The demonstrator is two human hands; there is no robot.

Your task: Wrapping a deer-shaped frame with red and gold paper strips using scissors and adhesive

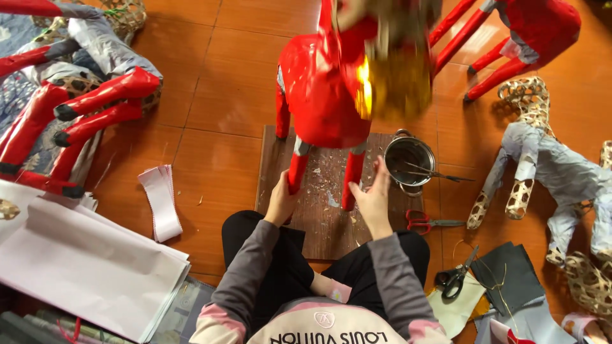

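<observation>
Two hands on a red paper horse

The red horse (322, 95) stands on a brown board (322, 220) on the floor. The left hand (280, 200) wraps around one front leg; the right hand (373, 200) is open beside the other leg. The horse looks light and easy to dent, so the stiff legs are good to hold. I count two scissors, red (424, 222) and black (456, 277), and one metal pot (409, 159).

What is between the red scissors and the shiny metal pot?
Nothing: in the head view only bare orange floor separates the red scissors from the metal pot.
</observation>
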